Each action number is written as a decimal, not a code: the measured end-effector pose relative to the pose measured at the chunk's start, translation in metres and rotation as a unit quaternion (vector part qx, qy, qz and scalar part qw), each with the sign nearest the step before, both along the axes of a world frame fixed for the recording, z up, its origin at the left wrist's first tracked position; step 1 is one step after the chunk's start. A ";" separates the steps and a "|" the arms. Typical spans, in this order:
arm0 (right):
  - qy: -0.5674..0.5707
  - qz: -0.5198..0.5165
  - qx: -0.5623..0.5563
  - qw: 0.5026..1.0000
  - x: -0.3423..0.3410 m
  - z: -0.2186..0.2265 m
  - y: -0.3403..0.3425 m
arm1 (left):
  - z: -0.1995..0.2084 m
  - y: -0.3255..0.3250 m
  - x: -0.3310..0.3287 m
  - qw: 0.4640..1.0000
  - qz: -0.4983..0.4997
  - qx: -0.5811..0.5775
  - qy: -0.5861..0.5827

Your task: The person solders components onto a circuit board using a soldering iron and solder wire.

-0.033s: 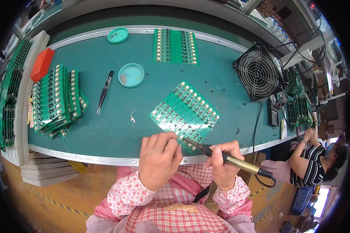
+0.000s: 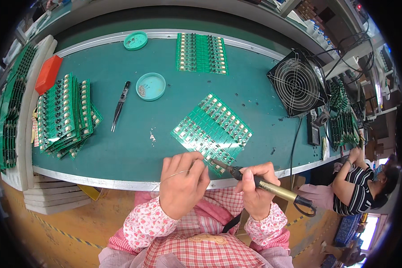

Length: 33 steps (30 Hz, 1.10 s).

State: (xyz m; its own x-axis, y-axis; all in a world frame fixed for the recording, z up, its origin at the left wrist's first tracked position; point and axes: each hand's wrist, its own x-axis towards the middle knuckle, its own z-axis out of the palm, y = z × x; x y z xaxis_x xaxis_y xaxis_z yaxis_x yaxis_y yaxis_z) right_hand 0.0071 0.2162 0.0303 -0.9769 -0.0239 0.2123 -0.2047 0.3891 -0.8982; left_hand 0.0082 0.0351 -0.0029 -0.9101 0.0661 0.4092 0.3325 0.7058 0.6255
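In my right hand (image 2: pixel 257 187) is a soldering iron (image 2: pixel 279 190), held like a pen with its tip slanting down to the left. That tip meets the near corner of a green circuit board panel (image 2: pixel 219 125), which lies turned at an angle on the mat. My left hand (image 2: pixel 182 181) is closed beside the same corner, fingertips at the panel's edge. Across the back of its fingers curves a thin solder wire (image 2: pixel 176 173), running in between them; its end is hidden.
Black tweezers (image 2: pixel 119 107) lie left of a turquoise dish (image 2: pixel 154 90) with small parts; another dish (image 2: pixel 135 41) stands behind. Stacked panels (image 2: pixel 58 116) and a red box (image 2: pixel 48 75) are left. A second panel (image 2: pixel 202 53) lies far back. A fan (image 2: pixel 295 82) stands right; a co-worker (image 2: pixel 355 187) sits beyond.
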 end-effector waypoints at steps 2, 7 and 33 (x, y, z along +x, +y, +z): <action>0.026 0.008 0.031 0.999 -0.001 -0.001 0.001 | 0.000 0.000 0.000 1.000 0.000 0.002 0.003; 0.017 0.015 0.022 1.000 -0.001 0.003 0.000 | 0.000 -0.002 0.001 1.000 0.001 0.011 0.004; 0.002 -0.083 -0.157 0.984 0.027 -0.014 0.028 | 0.003 0.004 0.008 0.999 -0.050 -0.013 0.000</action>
